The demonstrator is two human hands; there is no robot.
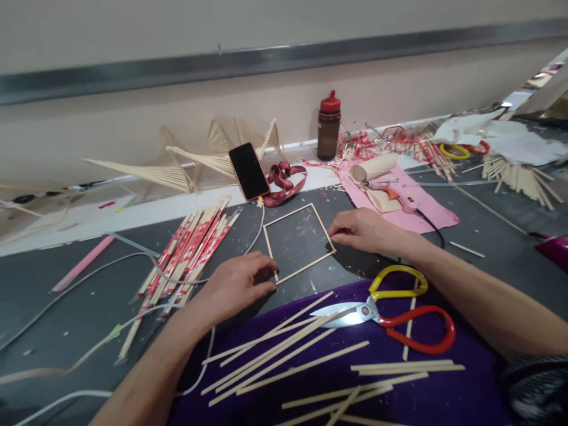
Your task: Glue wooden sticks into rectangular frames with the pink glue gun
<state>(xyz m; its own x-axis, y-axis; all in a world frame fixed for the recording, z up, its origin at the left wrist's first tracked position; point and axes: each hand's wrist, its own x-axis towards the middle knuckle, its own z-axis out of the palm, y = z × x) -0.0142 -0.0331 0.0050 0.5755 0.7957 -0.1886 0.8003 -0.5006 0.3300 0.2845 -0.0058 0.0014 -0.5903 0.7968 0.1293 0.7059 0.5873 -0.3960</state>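
A square frame of thin wooden sticks (271, 251) lies flat on the dark table. My left hand (235, 284) pinches its near left corner, fingers closed on the stick. My right hand (364, 232) pinches the frame's right corner, fingers pressed together on it. Just below, on a purple cloth (470, 384), lie several loose wooden sticks (284, 349) and scissors (390, 310) with one yellow and one red handle, blades pointing left.
A bundle of red-wrapped chopsticks (190, 251) lies left of the frame. A phone (249, 171) leans on a stick model (177, 163). A brown bottle (329, 125), a glue gun (399, 198) on pink cloth, cables and more sticks (519, 174) crowd the back and right.
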